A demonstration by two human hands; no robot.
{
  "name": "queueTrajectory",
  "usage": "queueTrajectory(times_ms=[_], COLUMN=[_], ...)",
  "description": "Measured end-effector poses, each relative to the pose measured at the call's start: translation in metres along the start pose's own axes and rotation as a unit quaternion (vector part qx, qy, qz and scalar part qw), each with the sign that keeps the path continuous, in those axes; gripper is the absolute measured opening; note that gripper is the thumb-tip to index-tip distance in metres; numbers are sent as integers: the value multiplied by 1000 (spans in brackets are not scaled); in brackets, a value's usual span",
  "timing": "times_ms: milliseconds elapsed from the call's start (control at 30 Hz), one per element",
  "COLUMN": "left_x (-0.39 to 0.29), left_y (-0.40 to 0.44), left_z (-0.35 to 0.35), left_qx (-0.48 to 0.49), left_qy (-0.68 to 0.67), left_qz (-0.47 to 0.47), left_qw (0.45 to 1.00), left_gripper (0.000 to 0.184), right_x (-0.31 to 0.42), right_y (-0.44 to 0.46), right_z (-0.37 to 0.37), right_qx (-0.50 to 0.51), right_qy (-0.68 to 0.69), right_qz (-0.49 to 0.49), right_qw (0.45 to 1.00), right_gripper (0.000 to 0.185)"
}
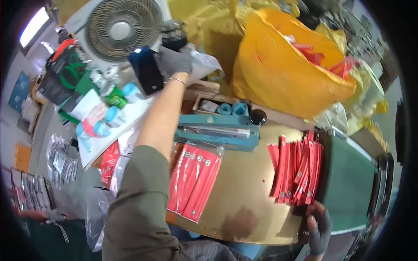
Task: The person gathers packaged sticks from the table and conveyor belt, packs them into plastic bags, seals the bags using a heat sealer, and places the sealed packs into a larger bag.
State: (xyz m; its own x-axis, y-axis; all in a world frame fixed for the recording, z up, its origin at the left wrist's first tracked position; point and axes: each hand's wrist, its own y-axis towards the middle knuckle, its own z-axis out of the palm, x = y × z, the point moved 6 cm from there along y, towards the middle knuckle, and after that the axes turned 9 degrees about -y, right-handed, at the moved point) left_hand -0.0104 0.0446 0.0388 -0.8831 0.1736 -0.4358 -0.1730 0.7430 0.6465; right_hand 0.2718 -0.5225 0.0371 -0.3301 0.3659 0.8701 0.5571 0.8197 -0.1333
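Note:
My left hand (pixel 175 61), in a grey glove, reaches far forward beside a dark phone (pixel 146 71). Its fingers are blurred and partly hidden, so whether they grip the phone does not show. My right hand (pixel 318 228), in a grey fingerless glove, is at the table's near edge with thumb and fingers apart and nothing in it. Just beyond it lies a loose pile of narrow red packets (pixel 296 169). A clear bag of red packets (pixel 193 180) rests on the table right of my left forearm.
Behind stand a fan (pixel 120 31) and a big yellow bag (pixel 278 74) holding red pieces. A blue metal device (pixel 217 141) sits mid-table. A green conveyor belt (pixel 348 182) is at right. Another person's gloved hand (pixel 56 215) appears at far left.

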Motion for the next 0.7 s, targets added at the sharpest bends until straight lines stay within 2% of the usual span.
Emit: queueTrajectory(times_ms=[33,67,100,133,167,200,233,267,300,333,367,400,433,467,500,533,567,600,633,667,700], left_x=[-17,1,-30,-13,-16,-14,-17,-32,-54,-82,-104,-114,-127,-145,-145,-141,-143,-148,-163,-167,-176], left_y=[-35,-31,-29,-16,-26,-23,-28,-43,-69,-106,-143,-193,-246,-290,-338,-368,-396,-417,-413,-415,-432], left_z=[-16,-6,-8,21,25,24,19,-3,-39,-74,-105,-106,-131,-137,-112,-83,-44,-9,4,25,29], left_qx=[-68,-61,21,-24,-31,-36,-47,-76,-64,-17,102,257,348,320,455,579,603,606,603,685,646], left_qy=[-69,-89,-147,-139,-163,-151,-176,-238,-310,-510,-581,-768,-624,-518,-435,-365,-287,-203,-204,-356,-450], left_qz=[-128,-134,-116,-96,-97,-50,-22,23,25,24,63,-177,65,234,120,-43,112,264,264,-107,-456], left_qw=[987,985,982,985,981,987,983,968,948,859,805,560,697,758,768,728,735,722,725,627,415], left_gripper=[72,72,76,87,93,102,110,113,103,88,72,64,65,62,67,70,74,79,79,78,77], right_x=[4,11,-4,-11,-10,-18,-41,-69,-94,-125,-152,-153,-151,-146,-151,-171,-189,-198,-180,-168,-155], right_y=[-21,-17,36,58,76,93,117,140,158,170,170,167,168,166,171,171,170,166,160,161,163], right_z=[-8,-7,22,20,17,19,18,13,11,5,4,9,16,15,9,-4,-10,-14,-10,-6,-1], right_qx=[-7,-35,-55,-96,-91,-128,-160,-187,-207,-165,-122,-144,-168,-234,-235,-217,-199,-263,-247,-226,-206], right_qy=[-11,-55,-40,-127,-269,-367,-444,-496,-541,-471,-390,-411,-428,-426,-425,-357,-284,-242,-256,-280,-304], right_qz=[29,28,10,-97,-63,-64,-79,-46,-15,108,224,200,171,133,129,200,267,251,252,230,207], right_qw=[999,997,998,982,957,919,878,846,815,860,885,878,871,864,865,886,899,900,900,904,907], right_gripper=[44,41,43,48,62,74,84,88,92,95,98,101,103,101,101,99,98,98,97,96,94])
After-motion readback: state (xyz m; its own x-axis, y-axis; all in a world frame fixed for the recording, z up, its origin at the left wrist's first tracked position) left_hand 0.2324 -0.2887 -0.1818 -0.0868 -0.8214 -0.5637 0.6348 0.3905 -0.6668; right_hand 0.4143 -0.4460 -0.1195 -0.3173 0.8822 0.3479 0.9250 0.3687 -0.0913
